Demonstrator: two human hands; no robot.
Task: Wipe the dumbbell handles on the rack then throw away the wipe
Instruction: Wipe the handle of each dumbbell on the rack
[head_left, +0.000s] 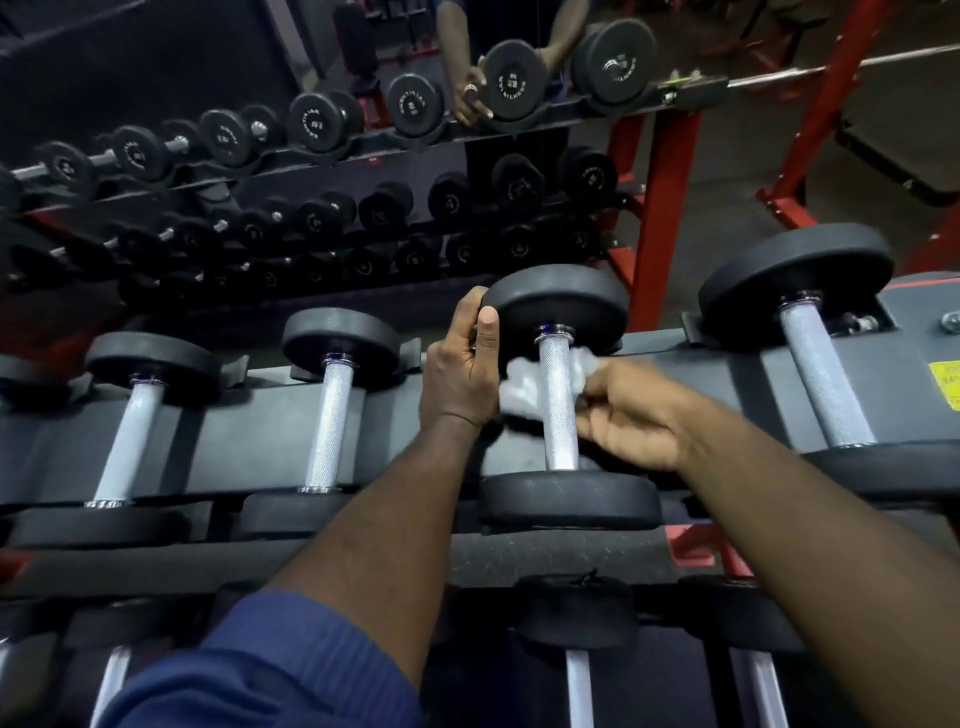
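The far head (558, 304) of the middle dumbbell is clasped by the left hand (462, 364). Its fingers are curled round the rim and the thumb is laid upright against the near face. The white wipe (519, 387) is pinched in the right hand (634, 410), whose grip is closed on it just beside the knurled handle (558, 415). The wipe is seen on both sides of the handle, passed beneath it and touching it, though the fingertips are blurred. The dumbbell is laid across the rack (234, 441), between a smaller dumbbell (332, 410) on the left and a larger dumbbell (826, 374) on the right. A lower tier of dumbbells (579, 686) is partly covered by a blue sleeve (270, 675). A mirror (311, 171) and a red frame (660, 218) are seen beyond the rack.
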